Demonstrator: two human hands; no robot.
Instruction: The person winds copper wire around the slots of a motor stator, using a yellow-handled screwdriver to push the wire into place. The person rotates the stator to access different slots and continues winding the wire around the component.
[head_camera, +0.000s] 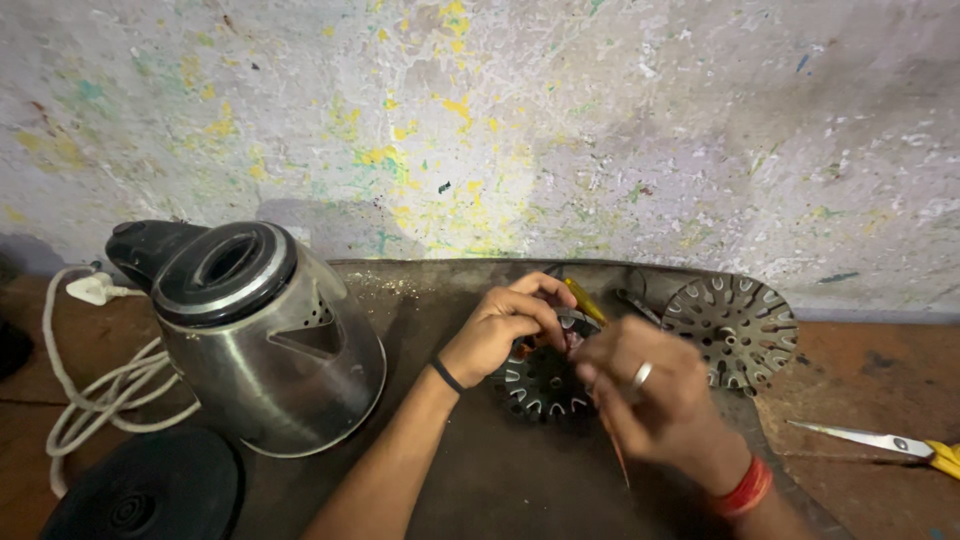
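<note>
A round slotted metal disc (545, 375) is lain flat on the dark surface (480, 480), directly under both hands; the left hand (505, 320) is closed on a yellow-handled tool (585, 300), its long axis slanted up-right; the right hand (650, 395) is curled, nearer the viewer, its grip hidden; a kettle (260, 335) is stood left.

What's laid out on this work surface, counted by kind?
Slotted round metal discs: 2, one under the hands, one behind
Steel kettle: 1
Black kettle base: 1
White cord with plug: 1
Scissors: 1
Yellow-handled tool: 1
Total: 7
</note>
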